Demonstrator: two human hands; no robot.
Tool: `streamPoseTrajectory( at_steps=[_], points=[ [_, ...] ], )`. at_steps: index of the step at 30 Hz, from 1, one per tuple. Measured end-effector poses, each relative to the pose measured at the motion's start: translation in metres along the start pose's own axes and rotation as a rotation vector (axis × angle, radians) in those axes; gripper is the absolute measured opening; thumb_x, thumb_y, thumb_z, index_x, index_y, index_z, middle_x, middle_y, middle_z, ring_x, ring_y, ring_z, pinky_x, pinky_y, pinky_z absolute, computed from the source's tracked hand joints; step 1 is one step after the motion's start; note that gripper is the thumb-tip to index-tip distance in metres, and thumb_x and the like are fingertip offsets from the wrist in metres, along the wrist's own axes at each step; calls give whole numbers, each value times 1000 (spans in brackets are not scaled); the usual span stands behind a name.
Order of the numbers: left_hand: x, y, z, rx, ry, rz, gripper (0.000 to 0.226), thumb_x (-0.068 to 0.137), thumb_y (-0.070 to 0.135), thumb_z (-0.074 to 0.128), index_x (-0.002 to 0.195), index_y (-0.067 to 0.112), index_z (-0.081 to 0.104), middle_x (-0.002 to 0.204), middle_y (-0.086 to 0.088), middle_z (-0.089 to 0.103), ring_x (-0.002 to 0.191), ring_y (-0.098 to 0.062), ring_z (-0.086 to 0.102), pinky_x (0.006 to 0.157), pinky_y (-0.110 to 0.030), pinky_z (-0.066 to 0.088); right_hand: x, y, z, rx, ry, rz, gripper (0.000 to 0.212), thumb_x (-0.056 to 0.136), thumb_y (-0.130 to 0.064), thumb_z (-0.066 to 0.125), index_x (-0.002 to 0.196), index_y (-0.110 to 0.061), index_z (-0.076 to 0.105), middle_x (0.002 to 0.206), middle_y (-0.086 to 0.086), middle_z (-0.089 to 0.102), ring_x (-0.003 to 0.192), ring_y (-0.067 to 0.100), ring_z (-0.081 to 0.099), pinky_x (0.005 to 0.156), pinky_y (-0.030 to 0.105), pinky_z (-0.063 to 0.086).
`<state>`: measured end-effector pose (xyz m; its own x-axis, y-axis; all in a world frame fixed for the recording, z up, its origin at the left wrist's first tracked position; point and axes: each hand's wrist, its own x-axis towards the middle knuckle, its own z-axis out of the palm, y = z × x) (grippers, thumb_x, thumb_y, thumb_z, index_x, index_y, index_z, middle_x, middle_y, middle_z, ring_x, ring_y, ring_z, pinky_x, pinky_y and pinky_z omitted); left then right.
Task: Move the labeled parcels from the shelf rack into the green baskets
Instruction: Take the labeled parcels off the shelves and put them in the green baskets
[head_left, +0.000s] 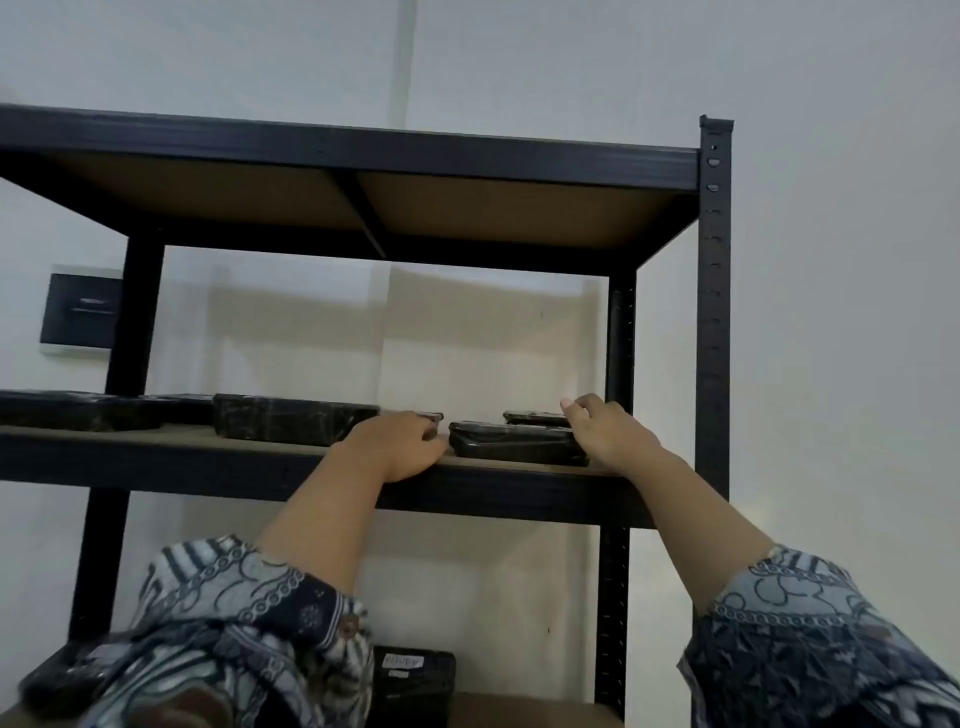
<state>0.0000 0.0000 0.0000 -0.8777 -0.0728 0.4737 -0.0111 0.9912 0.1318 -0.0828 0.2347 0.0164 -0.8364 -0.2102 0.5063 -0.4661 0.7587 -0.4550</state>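
Black plastic is wrapping the flat parcel that is lying near the front edge of the middle board of the shelf rack. The left hand is resting at its left end with fingers curled; whether it is gripping cannot be told. The right hand is touching its right end, fingers loosely bent and holding nothing. A smaller parcel is sitting just behind.

Blurred label on lower parcel; leftmost parcel edge-cropped.
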Motion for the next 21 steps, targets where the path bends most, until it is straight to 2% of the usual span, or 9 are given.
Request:
streamPoseTrajectory(
  at_steps=[1, 3, 5, 8, 11, 14, 16, 18, 21],
  points=[
    [-1, -3, 2, 15, 3, -8, 41, 95, 38, 35, 123, 19, 58, 127, -5, 56, 113, -22, 52, 91, -35, 41, 6, 1, 2, 41, -3, 54, 64, 95, -59, 18, 144, -20, 33, 148, 11, 39, 134, 32, 38, 110, 51, 30],
    [-4, -9, 12, 52, 79, -5, 39, 94, 38, 31, 99, 20, 65, 103, -5, 65, 92, -20, 58, 72, -31, 42, 11, 0, 4, 131, -22, 187, 74, 92, -64, 22, 146, -14, 29, 151, 11, 36, 138, 32, 33, 113, 51, 24],
    [-7, -13, 22, 80, 181, 16, 43, 94, 38, 29, 81, 15, 63, 81, -4, 64, 73, -18, 57, 59, -29, 37, 15, 2, 5, 230, -73, 291, 77, 87, -67, 33, 142, -12, 38, 145, 11, 43, 133, 31, 39, 112, 46, 26],
    [-8, -15, 26, 84, 258, 42, 46, 96, 39, 28, 80, 16, 64, 78, -2, 64, 72, -18, 57, 64, -31, 42, 12, 4, 11, 270, -111, 332, 66, 71, -68, 48, 113, -19, 58, 129, 6, 54, 118, 28, 48, 109, 44, 29],
    [-8, -14, 27, 85, 302, 45, 45, 95, 39, 29, 76, 18, 64, 74, -1, 62, 69, -17, 56, 68, -32, 46, 15, 9, 15, 291, -68, 281, 46, 64, -63, 52, 84, -22, 58, 117, 6, 60, 115, 28, 51, 112, 50, 26],
    [-7, -14, 29, 87, 330, 51, 45, 95, 39, 29, 73, 19, 63, 71, 0, 61, 66, -15, 55, 66, -32, 46, 12, 11, 10, 378, -34, 224, 43, 74, -56, 60, 93, -18, 57, 107, 5, 63, 104, 24, 56, 104, 44, 37],
    [-5, -15, 30, 100, 344, 49, 44, 95, 39, 29, 76, 21, 64, 71, 1, 62, 66, -14, 55, 65, -31, 45, 8, 12, 5, 503, -37, 176, 44, 82, -43, 65, 110, -12, 52, 109, 4, 61, 89, 14, 57, 77, 27, 46],
    [-5, -15, 31, 96, 359, 45, 44, 95, 39, 29, 74, 20, 64, 69, 1, 62, 64, -14, 55, 63, -30, 44, 2, 14, 3, 603, -18, 120, 47, 85, -33, 67, 120, -12, 44, 108, 2, 57, 81, 6, 55, 59, 19, 41],
    [-5, -16, 33, 90, 386, 49, 44, 93, 36, 31, 69, 18, 62, 66, 0, 60, 61, -15, 55, 60, -30, 42, -4, 20, 3, 682, 54, 41, 54, 83, -25, 72, 126, -14, 40, 102, 0, 58, 83, 6, 57, 67, 22, 48]
  ],
)
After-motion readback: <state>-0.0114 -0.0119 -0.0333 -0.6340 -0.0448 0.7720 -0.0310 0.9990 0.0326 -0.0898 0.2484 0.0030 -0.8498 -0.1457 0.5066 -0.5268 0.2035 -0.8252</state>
